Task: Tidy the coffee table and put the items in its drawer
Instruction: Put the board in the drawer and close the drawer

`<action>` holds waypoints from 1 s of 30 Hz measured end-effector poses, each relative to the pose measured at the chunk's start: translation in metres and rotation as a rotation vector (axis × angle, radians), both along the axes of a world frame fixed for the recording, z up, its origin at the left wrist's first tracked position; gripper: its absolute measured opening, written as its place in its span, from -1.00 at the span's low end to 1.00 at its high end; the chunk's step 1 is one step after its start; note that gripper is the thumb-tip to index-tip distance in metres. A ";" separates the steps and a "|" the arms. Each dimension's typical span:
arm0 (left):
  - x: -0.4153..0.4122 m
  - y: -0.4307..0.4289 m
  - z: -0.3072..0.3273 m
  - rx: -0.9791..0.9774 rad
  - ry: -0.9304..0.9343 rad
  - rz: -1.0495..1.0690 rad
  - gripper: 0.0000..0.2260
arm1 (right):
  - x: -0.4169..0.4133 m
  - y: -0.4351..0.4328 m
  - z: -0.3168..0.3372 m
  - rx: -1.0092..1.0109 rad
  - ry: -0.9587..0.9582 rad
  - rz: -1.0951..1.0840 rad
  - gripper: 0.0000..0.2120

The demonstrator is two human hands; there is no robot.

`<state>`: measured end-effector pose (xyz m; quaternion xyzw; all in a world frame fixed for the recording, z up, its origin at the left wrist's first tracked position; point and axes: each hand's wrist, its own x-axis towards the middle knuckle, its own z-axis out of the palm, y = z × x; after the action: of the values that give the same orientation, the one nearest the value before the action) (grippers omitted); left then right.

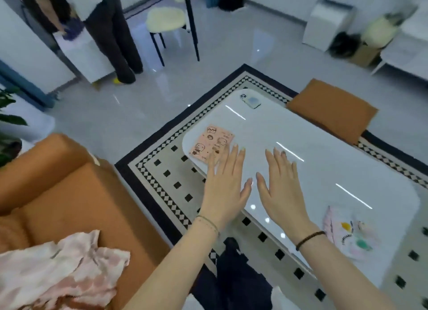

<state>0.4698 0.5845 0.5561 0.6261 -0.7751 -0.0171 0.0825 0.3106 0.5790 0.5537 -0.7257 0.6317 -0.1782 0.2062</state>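
Home living room: orange sofa [69, 182], white coffee table [312, 161] on checkered rug [162, 171], fluffy stool [165, 20], plant [7, 120], shiny tile floor [127, 110].

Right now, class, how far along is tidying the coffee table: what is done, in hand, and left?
Done: nothing visibly; the pink sheet, phone and pastel packet all lie on the table, and no drawer shows. In hand: nothing held; the left hand and right hand are spread flat, the left's fingers over the sheet's edge. Left: all three items.
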 end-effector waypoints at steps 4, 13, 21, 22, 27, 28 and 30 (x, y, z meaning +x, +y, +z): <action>-0.004 -0.038 -0.026 0.066 -0.052 -0.104 -0.42 | -0.012 -0.011 -0.031 0.064 -0.024 -0.144 -0.44; -0.007 -0.077 -0.136 0.286 0.006 -0.215 -0.43 | -0.013 -0.008 -0.132 0.198 -0.016 -0.445 -0.47; -0.013 -0.083 -0.295 0.479 0.141 -0.256 -0.55 | 0.037 0.003 -0.292 0.270 -0.169 -0.640 -0.56; -0.013 -0.081 -0.313 0.516 0.158 -0.260 -0.59 | 0.042 0.004 -0.311 0.275 -0.180 -0.644 -0.59; -0.010 -0.077 -0.420 0.614 0.133 -0.263 -0.75 | 0.055 0.019 -0.433 0.370 -0.108 -0.564 -0.79; -0.007 -0.072 -0.441 0.605 0.080 -0.284 -0.77 | 0.057 0.026 -0.459 0.393 -0.073 -0.536 -0.81; 0.003 -0.069 -0.468 0.609 0.040 -0.270 -0.80 | 0.058 0.030 -0.495 0.465 -0.074 -0.486 -0.82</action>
<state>0.4731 0.5157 0.0880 0.5133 -0.8085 -0.2711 -0.0963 0.3682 0.6087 0.0584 -0.4804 0.8022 -0.0996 0.3402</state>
